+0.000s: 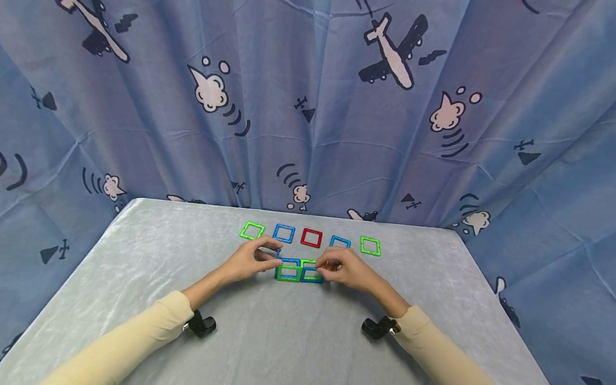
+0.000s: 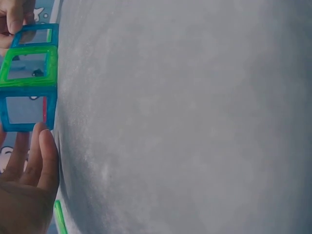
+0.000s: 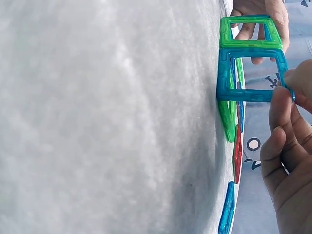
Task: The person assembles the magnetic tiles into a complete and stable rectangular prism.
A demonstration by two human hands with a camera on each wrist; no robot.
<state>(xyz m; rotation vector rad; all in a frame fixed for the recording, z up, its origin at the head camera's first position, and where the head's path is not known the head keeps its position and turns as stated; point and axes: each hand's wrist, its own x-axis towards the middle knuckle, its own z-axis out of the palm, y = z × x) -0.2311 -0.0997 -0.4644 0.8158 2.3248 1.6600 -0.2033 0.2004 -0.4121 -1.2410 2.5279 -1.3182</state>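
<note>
Square magnetic tiles form a low block at the table's middle. Its front has a green tile (image 1: 289, 279) on the left and a blue tile (image 3: 223, 73) standing on the right. My right hand (image 1: 348, 267) pinches the blue tile's upper edge between thumb and finger. Another blue tile (image 2: 29, 127) stands at the block's left side, and my left hand (image 1: 250, 261) holds its edges with fingertips and thumb. More blue and green frames show behind the front tiles, partly covered by the fingers.
Behind the block a spaced row lies flat: a green tile (image 1: 252, 222), a blue tile (image 1: 284, 225), a red tile (image 1: 312, 231), another blue tile (image 1: 340, 238) partly behind my right hand, and a green tile (image 1: 370, 238). A patterned curtain (image 1: 308, 107) hangs behind the table.
</note>
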